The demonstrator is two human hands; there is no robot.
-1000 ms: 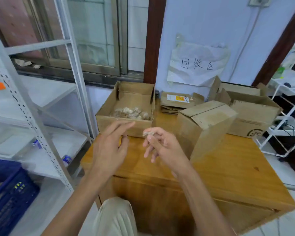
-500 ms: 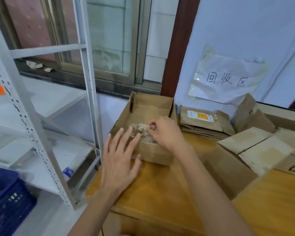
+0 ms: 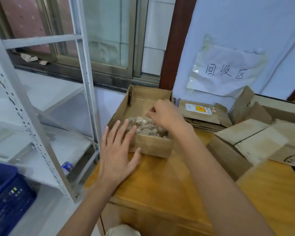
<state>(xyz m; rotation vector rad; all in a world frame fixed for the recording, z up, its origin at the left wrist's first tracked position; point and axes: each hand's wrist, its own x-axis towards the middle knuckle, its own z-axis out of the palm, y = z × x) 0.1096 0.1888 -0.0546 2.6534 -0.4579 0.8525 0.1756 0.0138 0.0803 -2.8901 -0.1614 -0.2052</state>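
Observation:
An open cardboard box (image 3: 150,148) stands at the back left of a wooden table (image 3: 160,183). A pile of crumpled, pale, tape-like scraps (image 3: 143,127) lies in its near end. My left hand (image 3: 117,154) is flat with its fingers spread, over the box's front left corner and the table edge. My right hand (image 3: 165,114) hovers over the pile with curled fingers, fingertips close together. Whether it pinches a scrap is hidden by the hand itself.
Flattened cartons (image 3: 201,114) and more cardboard boxes (image 3: 245,143) crowd the table's back right. A white metal rack (image 3: 41,145) stands close on the left, with a plastic bottle (image 3: 66,167) on a low shelf and a blue crate (image 3: 7,201) below. A paper sign (image 3: 226,72) hangs on the wall.
My right hand carried a small scrap from in front of me to the box and now sits a little farther back over the pile. My left hand moved forward to the box's front.

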